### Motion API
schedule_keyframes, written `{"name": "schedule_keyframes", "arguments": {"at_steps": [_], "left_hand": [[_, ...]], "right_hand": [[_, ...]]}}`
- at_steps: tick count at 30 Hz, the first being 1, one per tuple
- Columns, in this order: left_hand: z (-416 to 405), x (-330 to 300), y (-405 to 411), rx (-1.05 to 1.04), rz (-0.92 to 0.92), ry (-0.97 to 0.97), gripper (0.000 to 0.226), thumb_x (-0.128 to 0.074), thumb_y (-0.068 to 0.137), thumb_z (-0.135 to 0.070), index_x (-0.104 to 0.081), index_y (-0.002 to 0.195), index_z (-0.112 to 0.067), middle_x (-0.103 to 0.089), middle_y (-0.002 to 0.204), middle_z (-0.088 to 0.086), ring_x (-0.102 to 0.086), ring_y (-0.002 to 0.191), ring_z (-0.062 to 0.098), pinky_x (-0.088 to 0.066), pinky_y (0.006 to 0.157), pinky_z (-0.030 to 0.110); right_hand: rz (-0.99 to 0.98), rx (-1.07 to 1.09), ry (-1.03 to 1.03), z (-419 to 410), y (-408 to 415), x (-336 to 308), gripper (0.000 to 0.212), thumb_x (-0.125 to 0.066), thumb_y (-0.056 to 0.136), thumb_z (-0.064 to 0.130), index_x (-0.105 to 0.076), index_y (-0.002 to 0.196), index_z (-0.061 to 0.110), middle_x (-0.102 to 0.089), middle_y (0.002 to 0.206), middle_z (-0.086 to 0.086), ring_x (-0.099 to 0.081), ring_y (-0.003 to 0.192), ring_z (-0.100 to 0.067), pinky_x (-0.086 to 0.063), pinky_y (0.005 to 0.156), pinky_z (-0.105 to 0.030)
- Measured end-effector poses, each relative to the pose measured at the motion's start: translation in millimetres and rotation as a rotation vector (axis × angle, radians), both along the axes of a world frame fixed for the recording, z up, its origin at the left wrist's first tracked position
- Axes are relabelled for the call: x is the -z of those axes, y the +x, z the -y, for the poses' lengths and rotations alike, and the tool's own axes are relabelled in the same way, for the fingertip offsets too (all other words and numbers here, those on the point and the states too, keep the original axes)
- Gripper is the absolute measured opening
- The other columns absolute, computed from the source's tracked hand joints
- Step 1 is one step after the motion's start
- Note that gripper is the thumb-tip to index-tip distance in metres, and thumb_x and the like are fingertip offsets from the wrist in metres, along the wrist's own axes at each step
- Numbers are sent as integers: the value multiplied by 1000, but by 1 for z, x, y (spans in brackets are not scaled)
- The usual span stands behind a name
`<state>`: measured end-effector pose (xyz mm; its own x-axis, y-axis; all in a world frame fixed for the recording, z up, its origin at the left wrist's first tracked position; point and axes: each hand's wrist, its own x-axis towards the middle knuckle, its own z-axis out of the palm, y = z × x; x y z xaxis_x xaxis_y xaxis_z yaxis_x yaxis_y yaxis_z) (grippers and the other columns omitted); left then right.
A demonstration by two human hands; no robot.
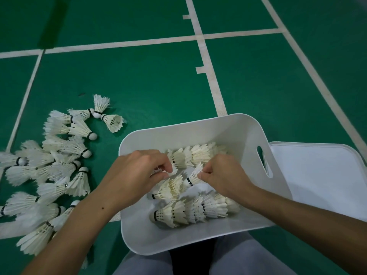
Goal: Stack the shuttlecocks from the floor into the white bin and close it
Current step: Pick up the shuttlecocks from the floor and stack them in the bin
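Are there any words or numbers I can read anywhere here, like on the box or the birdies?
None: no word, number or brand can be read in this picture.
White plastic bin: plain walls, no label showing.
White flat lid lying beside it: plain.
White feather shuttlecocks on the green court floor: only black bands near the cork, any print too small to read.
White floor lines: plain stripes, no text.

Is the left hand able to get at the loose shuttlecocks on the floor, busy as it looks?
Probably yes. The pile of shuttlecocks lies bare on the green floor, right beside the left forearm, with nothing over it. But the left hand is pinching a shuttlecock's feathers inside the white bin, so it must let go first.
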<state>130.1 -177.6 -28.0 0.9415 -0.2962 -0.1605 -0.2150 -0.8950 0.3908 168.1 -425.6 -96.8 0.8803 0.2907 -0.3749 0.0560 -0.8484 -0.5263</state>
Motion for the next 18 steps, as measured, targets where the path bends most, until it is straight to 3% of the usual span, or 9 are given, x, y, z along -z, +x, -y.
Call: {"name": "schedule_keyframes", "arguments": {"at_steps": [4, 6, 8, 12, 15, 16, 18], "left_hand": [[1, 1, 2, 0, 2, 14, 5, -72, 97, -39, -71, 100, -42, -66, 96, -27, -63, 87, -3, -53, 67, 27], [2, 2, 4, 4, 1, 10, 5, -73, 96, -38, -70, 100, -42, -67, 96, -26, -63, 87, -3, -53, 67, 28], [3, 2, 5, 9, -7, -3, 5, -73, 96, -38, -71, 99, -42, -67, 95, -26, -62, 86, -3, -53, 66, 27], [2, 2, 6, 13, -14, -8, 8, -74, 96, -35, -71, 98, -42, -67, 94, -25, -62, 85, -2, -54, 67, 29], [1, 3, 6, 12, -7, 3, 9, -74, 95, -36, -70, 98, -42, -67, 94, -25, -63, 85, -2, -53, 66, 28], [1, 3, 6, 9, -9, 8, 8, -74, 95, -36, -70, 98, -43, -67, 94, -25, -63, 85, -2, -53, 66, 27], [2, 2, 6, 9, -19, 11, 8, -74, 95, -36, -70, 99, -42, -67, 94, -25, -62, 86, -2, -53, 67, 27]], "right_hand": [[-22, -20, -19, -9, 3, 9, 60, -76, 91, 26, -45, 41, 14, -41, 36, 5, -36, 32, -8, -43, 51, -21], [-50, -23, -11, -13, 2, 15, 58, -74, 92, 26, -47, 42, 15, -49, 39, 3, -48, 36, -10, -51, 56, -24], [-90, -32, 18, -16, -1, 20, 53, -73, 94, 24, -54, 46, 13, -64, 49, -6, -66, 50, -17, -50, 60, -20], [-155, -58, 45, -16, -9, 23, 38, -71, 97, 25, -73, 67, 1, -74, 66, -13, -74, 67, -20, -37, 62, -6], [-214, -23, 120, -18, -11, 28, 31, -68, 97, 17, -74, 77, -6, -76, 80, -22, -75, 84, -31, -31, 66, 7], [-249, -26, 132, -19, -11, 29, 31, -67, 97, 13, -72, 75, -8, -75, 77, -22, -76, 81, -29, -34, 69, 8], [-293, -56, 135, -24, -10, 30, 39, -67, 96, 7, -65, 58, -1, -63, 54, -6, -66, 55, -5, -42, 75, -3]]}}
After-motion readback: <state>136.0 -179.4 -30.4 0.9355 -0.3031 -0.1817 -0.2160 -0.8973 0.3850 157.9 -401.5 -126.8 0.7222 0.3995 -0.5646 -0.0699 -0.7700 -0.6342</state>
